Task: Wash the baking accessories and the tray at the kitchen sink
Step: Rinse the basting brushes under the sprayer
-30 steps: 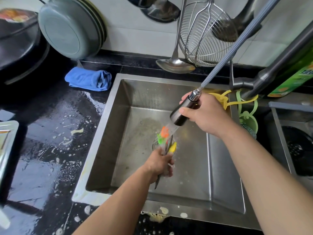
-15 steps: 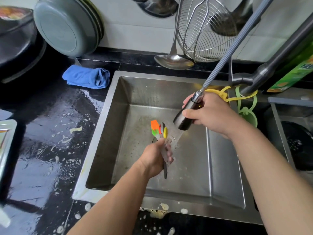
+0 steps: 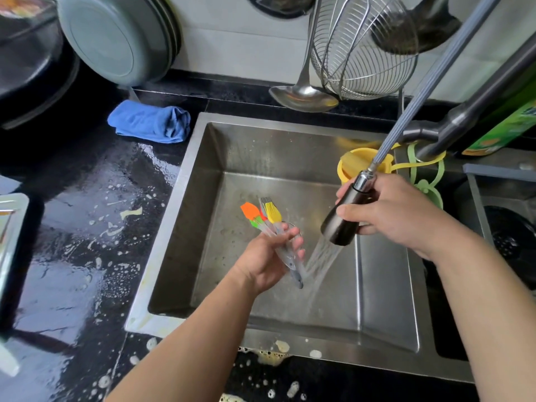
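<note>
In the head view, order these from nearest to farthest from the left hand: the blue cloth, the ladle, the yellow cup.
From the left hand:
1. Yellow cup, at the sink's back right.
2. Ladle, hanging behind the sink.
3. Blue cloth, on the counter, back left.

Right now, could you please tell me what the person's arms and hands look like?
Both forearms are bare to the frame's edge: no sleeves show. The left hand and right hand wear no gloves, and no rings, watch or bracelet can be seen.
</note>
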The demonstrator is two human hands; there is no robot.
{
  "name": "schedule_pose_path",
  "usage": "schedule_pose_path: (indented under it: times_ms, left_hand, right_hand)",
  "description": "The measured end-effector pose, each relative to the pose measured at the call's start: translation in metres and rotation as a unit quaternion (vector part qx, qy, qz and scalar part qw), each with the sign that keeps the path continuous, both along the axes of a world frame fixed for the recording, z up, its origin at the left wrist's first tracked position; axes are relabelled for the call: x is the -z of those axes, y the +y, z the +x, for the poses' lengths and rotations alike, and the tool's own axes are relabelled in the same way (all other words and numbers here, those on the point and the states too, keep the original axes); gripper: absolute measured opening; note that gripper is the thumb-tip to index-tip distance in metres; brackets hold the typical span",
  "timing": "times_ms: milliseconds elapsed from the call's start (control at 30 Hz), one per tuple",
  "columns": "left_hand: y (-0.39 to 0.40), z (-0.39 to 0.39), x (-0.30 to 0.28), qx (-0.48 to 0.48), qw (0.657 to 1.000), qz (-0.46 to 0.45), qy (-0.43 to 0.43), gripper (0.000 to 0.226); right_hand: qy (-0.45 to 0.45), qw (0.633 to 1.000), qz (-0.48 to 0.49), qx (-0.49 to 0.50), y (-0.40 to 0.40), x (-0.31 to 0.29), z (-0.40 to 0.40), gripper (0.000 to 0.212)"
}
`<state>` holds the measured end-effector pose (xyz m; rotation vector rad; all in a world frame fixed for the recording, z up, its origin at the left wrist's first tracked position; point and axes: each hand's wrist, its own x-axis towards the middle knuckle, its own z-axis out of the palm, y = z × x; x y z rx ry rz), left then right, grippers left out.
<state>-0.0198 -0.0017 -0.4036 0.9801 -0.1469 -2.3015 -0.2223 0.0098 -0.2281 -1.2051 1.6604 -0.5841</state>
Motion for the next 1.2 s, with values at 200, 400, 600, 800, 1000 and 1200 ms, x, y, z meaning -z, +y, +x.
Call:
schedule_pose_path:
  times_ms: [200,400,600,800,1000,1200]
  left_hand:
    - [0.001,0.000,-0.007,-0.017,1.000,0.003,-0.007,0.041]
    - [0.001,-0.004,-0.009,0.037,0.999,-0.023,0.009,0.012]
    - [0.000,0.000,-0.011,0.001,1.000,0.019,-0.018,0.025]
    - [0.004,-0.003,-0.010,0.050,0.998,0.005,-0.036,0.037]
    - [0.007,-0.001,-0.007,0.104,0.993,0.001,-0.053,0.034]
    - [0.012,-0.004,-0.014,0.141,0.987,-0.017,-0.072,0.042]
  right_hand:
    - [-0.030,0.998,-0.036,0.030,-0.018,0.012,0.028,0.023]
    - [0.000,0.992,-0.095,0.082,-0.022,0.021,0.029,0.021]
    - [-0.007,1.000,-0.009,0.012,0.004,0.004,0.011,0.021]
    - [-0.008,0.999,-0.038,0.034,-0.008,0.009,0.025,0.020]
    - [0.077,0.979,-0.119,0.148,-0.045,0.021,0.032,0.023]
    - [0.093,0.979,-0.115,0.142,-0.052,0.022,0.025,0.024]
